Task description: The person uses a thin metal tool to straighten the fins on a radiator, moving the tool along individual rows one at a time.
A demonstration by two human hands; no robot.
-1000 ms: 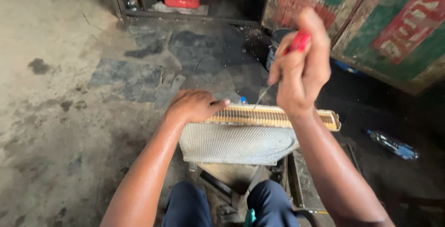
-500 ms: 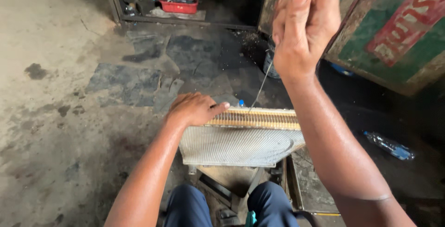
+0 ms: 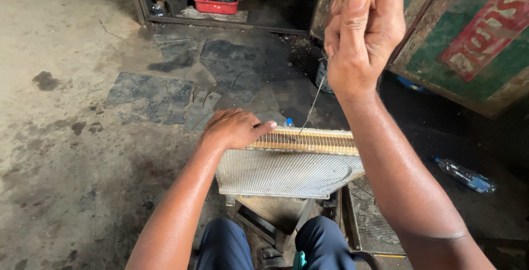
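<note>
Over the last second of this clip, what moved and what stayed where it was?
The right hand rose, drawing the red-handled thin rod up out of the top edge of the radiator core; the handle now reaches the frame's top, while the rod's tip remains at the tube row. Nothing was picked up or released. The left hand stayed pressed on the core's top left end, and the core did not shift.

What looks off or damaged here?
The radiator core has no end tank: its tube ends sit exposed along the top edge. A plastic bottle lies on the stained, cracked floor. Nothing is spilled.
</note>
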